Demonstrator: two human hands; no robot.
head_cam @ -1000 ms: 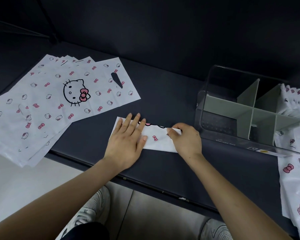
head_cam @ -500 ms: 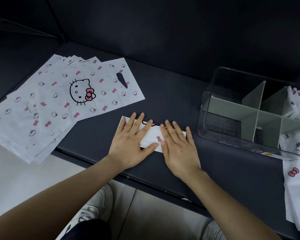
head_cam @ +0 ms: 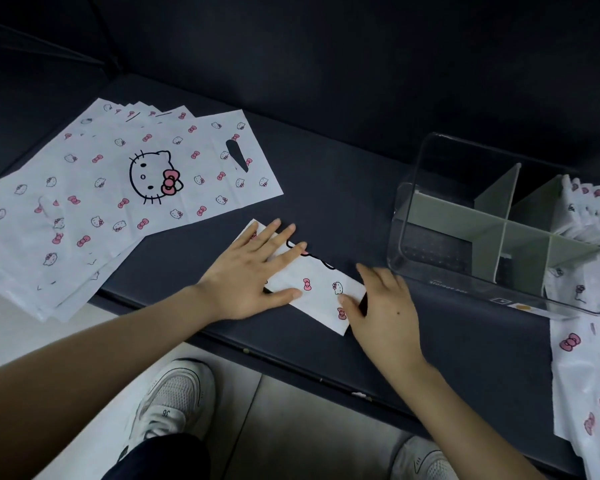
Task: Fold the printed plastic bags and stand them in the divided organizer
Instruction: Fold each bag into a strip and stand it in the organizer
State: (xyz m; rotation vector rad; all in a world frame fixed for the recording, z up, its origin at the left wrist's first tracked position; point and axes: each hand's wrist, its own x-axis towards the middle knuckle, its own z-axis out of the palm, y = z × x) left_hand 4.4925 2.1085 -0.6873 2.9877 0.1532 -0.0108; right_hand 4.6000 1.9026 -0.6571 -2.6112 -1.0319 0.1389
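— What do our hands do at this moment?

— Our left hand (head_cam: 253,271) lies flat with straight fingers and presses on the left half of the folded bag (head_cam: 319,285). Our right hand (head_cam: 383,306) is at the right end of the bag. Its fingers are stretched and a little blurred, and only the thumb touches the bag. It grips nothing.

— And where is the folded bag?

— It lies as a narrow strip on the dark counter (head_cam: 326,174), near the front edge, between our two hands.

— What do we see around it?

— To the right, near but apart from it, stands the clear organizer (head_cam: 430,202) with its green dividers (head_cam: 496,199). To the left, a stack of flat bags (head_cam: 118,188) is fanned out and hangs over the edge of the counter. More printed bags (head_cam: 582,358) lie at the far right, just beside the organizer. Below, on the floor (head_cam: 274,427), we see our white shoes (head_cam: 177,393).
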